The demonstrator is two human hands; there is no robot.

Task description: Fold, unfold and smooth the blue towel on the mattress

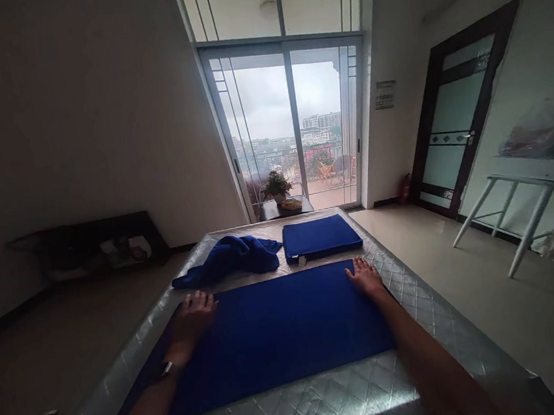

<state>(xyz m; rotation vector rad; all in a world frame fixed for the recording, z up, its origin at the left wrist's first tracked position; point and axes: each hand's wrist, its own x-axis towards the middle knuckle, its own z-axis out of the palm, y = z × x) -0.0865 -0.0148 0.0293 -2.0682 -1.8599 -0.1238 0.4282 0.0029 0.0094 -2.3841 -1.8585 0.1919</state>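
A blue towel lies spread flat on a quilted, plastic-wrapped mattress. My left hand rests flat on its far left corner, fingers stretched out. My right hand lies flat on its far right corner, fingers spread. Beyond the towel sit a neatly folded blue towel and, to its left, a crumpled blue towel.
A small dark table with a potted plant stands past the mattress by the glass balcony doors. A white table stands at the right wall, next to a dark-framed door. A low dark shelf runs along the left wall.
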